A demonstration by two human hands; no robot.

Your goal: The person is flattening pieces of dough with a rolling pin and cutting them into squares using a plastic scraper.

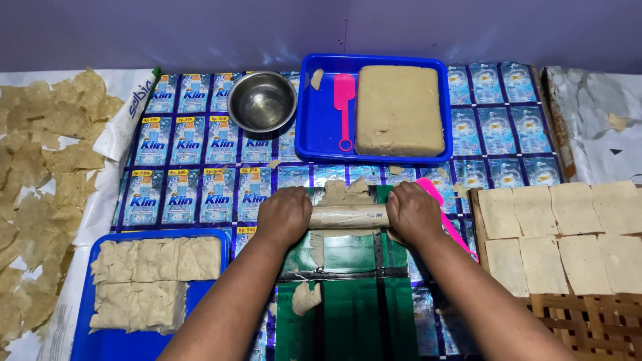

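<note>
We clench left hand and right hand on rolling pin ends, below blue tray; dough looks soft, tearable.

Both forearms reach forward and converge; the left hand and the right hand are palm-down, level, fingers curled downward.

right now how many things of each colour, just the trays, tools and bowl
blue trays: 2, one at the back, one at front left
pink plastic tools: 2, a scraper in the back tray, another by the right hand
metal bowl: 1
total: 5
</note>
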